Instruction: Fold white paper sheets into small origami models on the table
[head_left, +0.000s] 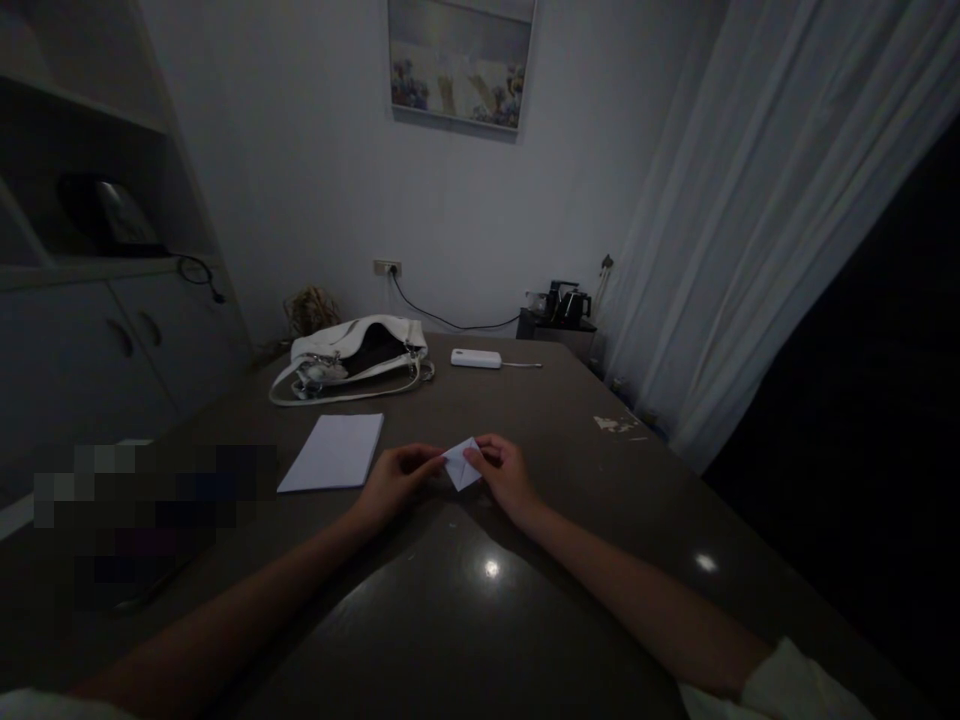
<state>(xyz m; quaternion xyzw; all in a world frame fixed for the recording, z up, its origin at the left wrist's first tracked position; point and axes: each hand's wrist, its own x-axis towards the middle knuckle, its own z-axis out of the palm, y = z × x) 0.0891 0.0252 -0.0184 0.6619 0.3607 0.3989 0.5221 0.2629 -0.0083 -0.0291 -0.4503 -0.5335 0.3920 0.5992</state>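
Observation:
A small folded piece of white paper (460, 466) is held just above the dark table (525, 420) between both my hands. My left hand (394, 482) pinches its left edge with curled fingers. My right hand (504, 472) pinches its right upper edge, fingers closed over it. A stack of white paper sheets (333, 452) lies flat on the table to the left of my left hand.
A white handbag (352, 355) lies at the table's far side, with a white power bank (476, 358) and its cable to the right. A kettle (566, 302) stands on a small stand behind. White curtains (750, 220) hang on the right, cabinets (112, 330) on the left.

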